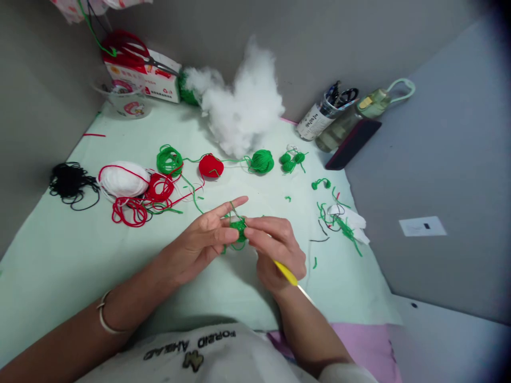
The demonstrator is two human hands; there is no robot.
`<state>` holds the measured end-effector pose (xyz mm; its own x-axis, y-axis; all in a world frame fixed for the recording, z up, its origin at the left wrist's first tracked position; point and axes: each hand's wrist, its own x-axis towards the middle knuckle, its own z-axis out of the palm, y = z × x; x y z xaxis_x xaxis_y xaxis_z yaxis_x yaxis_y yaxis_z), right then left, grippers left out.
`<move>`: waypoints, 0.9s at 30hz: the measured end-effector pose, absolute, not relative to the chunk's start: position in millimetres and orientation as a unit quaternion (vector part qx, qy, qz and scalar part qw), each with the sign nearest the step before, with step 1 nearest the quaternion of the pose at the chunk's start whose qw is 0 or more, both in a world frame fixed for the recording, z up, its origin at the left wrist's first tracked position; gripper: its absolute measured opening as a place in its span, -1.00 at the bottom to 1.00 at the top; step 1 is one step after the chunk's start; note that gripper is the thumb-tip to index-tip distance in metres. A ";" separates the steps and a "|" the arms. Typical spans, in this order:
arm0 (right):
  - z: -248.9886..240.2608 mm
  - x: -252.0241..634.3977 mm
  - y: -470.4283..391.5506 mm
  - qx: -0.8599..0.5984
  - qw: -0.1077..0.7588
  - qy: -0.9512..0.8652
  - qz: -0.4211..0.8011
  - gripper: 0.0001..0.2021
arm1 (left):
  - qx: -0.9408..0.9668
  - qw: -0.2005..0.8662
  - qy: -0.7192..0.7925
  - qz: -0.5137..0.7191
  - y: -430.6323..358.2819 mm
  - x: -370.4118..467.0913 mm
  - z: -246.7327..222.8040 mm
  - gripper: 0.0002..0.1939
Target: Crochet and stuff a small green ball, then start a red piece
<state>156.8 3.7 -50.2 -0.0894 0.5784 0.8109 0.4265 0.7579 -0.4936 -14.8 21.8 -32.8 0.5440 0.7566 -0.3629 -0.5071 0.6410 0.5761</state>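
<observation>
A small green crochet piece (238,230) is pinched between the thumb and fingers of my left hand (207,234). Green yarn runs over that hand's raised index finger. My right hand (279,247) grips a crochet hook (286,272) with a yellow handle, its metal tip at the green piece. A strand leads back from my left hand toward a loose green yarn coil (169,160). Beyond my hands lie a red yarn ball (211,166) and a green yarn ball (262,161).
White stuffing (247,101) is heaped at the back. Left are black yarn (71,182), a white yarn ball (124,179), a plastic cup (130,101) and red scissors (128,49). Right are a pen holder (315,121), a bottle (339,127), a dark phone-like slab (353,144) and yarn scraps (347,223).
</observation>
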 end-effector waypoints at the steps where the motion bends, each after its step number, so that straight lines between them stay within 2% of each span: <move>1: -50.0 155.1 4.0 -0.344 0.601 -0.713 0.109 -0.69 | 0.210 0.851 0.303 0.374 22.6 -16.0 -32.7 -0.12; 9: -34.4 160.7 4.9 -0.391 0.614 -0.590 0.348 -0.83 | 0.271 0.812 0.321 0.406 30.4 -23.9 -32.0 -0.15; 15: -31.4 170.8 12.4 -0.395 0.601 -0.466 0.515 -0.84 | 0.293 0.823 0.307 0.376 32.9 -26.1 -30.4 -0.30; 19: -32.7 167.3 14.9 -0.387 0.585 -0.447 0.555 -0.83 | 0.278 0.837 0.293 0.369 31.2 -23.1 -32.0 -0.29; 27: -37.7 167.8 16.4 -0.395 0.588 -0.474 0.522 -0.84 | 0.254 0.850 0.287 0.361 28.3 -20.3 -33.6 -0.39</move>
<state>167.8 16.4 -37.7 0.0050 0.9894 0.1448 -0.2404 0.1418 -0.9603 -20.3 28.3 -33.6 0.5745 0.7602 -0.3034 -0.4687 0.6094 0.6395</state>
